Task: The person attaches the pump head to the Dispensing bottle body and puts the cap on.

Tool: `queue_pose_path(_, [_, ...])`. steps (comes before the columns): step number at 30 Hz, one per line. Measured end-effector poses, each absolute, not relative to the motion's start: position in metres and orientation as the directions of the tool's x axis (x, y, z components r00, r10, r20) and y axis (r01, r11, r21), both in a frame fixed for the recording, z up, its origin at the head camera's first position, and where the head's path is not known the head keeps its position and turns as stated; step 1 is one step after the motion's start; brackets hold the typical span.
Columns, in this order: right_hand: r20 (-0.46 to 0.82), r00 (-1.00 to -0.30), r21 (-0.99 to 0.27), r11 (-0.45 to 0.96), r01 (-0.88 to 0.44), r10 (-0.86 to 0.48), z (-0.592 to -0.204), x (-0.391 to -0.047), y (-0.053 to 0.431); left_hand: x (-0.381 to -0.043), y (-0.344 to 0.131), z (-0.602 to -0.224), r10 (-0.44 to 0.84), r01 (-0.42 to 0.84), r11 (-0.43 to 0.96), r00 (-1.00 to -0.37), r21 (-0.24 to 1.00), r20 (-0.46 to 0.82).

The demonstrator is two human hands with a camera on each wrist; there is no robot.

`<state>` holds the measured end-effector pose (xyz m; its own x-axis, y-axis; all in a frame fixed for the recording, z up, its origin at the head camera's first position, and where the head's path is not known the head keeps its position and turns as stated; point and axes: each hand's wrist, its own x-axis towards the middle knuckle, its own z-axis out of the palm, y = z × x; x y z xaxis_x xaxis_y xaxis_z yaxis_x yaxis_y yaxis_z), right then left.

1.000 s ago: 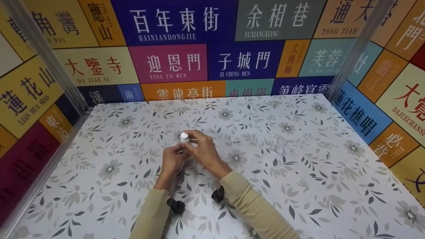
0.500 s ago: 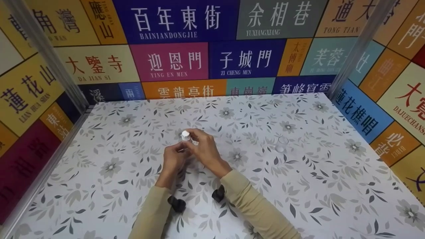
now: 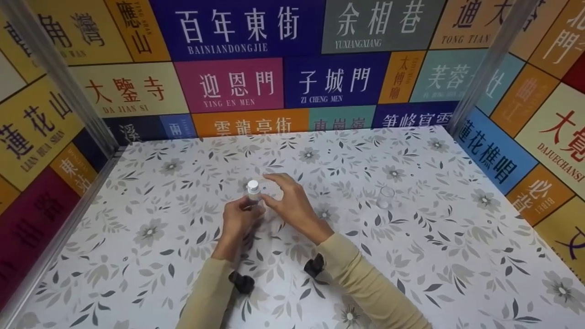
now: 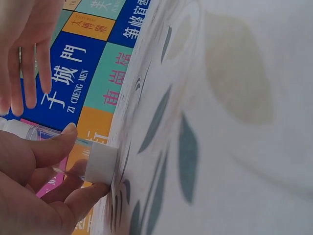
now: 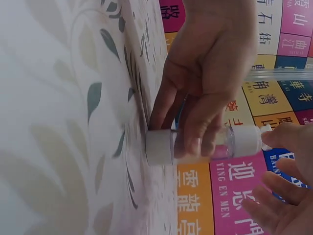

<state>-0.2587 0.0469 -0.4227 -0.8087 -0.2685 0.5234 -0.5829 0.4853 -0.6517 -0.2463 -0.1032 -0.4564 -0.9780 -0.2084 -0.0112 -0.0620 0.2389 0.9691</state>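
A small clear bottle [image 3: 254,191] with a white top and white base stands upright on the table. My left hand [image 3: 238,220] grips its clear body; in the left wrist view the thumb [image 4: 58,144] lies along one side and fingers wrap the other. The white base [image 5: 159,147] is down at the tabletop in the right wrist view. My right hand [image 3: 295,203] is just right of the bottle's top, its thumb and fingers spread apart with nothing between them. In the right wrist view a fingertip is close to the white top; I cannot tell whether it touches.
A clear, cup-like cap [image 3: 385,197] stands on the table to the right. The tabletop [image 3: 183,265] has a leaf and flower print. Panels with large characters [image 3: 247,82] wall the back and both sides, with clear posts at the corners.
My right hand has let go of the bottle's white top and moved slightly right, its fingers spreading. The left hand keeps its grip on the bottle in about the same place.
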Motion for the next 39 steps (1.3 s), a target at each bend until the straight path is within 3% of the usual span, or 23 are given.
queue_pose_path(10, [0.552, -0.802, -0.604, 0.554, -0.573, -0.228, -0.420, -0.255, 0.089, -0.244, -0.104, -0.456, -0.205, -0.125, 0.220, -0.975, 0.967, -0.080])
queue_pose_path(29, [0.564, -0.822, -0.577, 0.678, -0.456, -0.073, -0.419, -0.251, 0.179, -0.245, -0.104, -0.458, -0.211, -0.129, 0.260, -0.975, 0.957, -0.074])
queue_pose_path(39, [0.479, -0.878, -0.594, 0.734, -0.331, -0.008, -0.418, -0.255, 0.223, -0.248, -0.104, -0.455, -0.210, -0.149, 0.245, -0.973, 0.958, -0.097])
